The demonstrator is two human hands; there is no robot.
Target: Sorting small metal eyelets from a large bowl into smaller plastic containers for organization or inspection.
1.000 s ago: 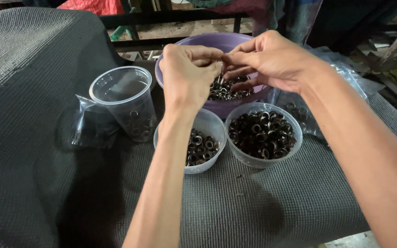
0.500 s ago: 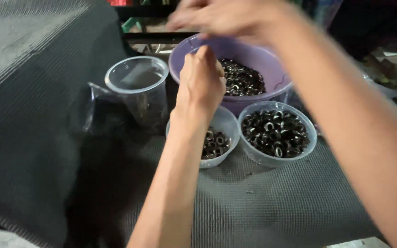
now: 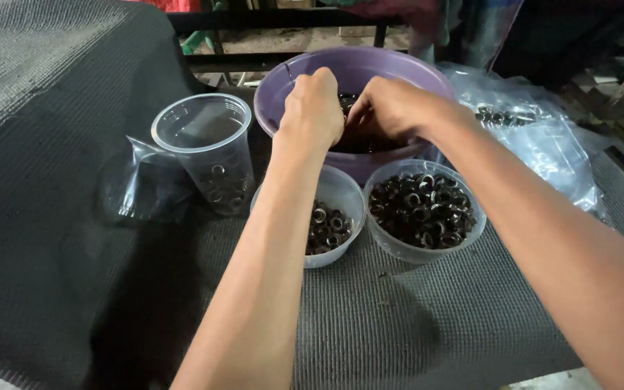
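Both hands are down inside the purple basin point(image 3: 355, 68) that stands toward the far edge of the table point(image 3: 413, 339), which is covered with a dark grey woven mat. The left hand point(image 3: 313, 108) is curled into a loose fist over the basin's near wall, and whether it has anything pinched inside cannot be told from this angle. The right hand point(image 3: 391, 108) reaches in beside it, fingers bent down among the small dark metal rings point(image 3: 347, 101) lying in the basin; its grasp is hidden too. The two hands are almost touching. Just in front of the basin, toward the near edge, stand two clear plastic bowls side by side: the left bowl point(image 3: 344, 191) is partly filled with rings, the right bowl point(image 3: 399, 249) is heaped nearly full. To the left of these stands an upright clear plastic cup point(image 3: 204, 137) with a few rings at its bottom, and a crumpled clear plastic bag point(image 3: 536, 137) lies toward the table's right edge
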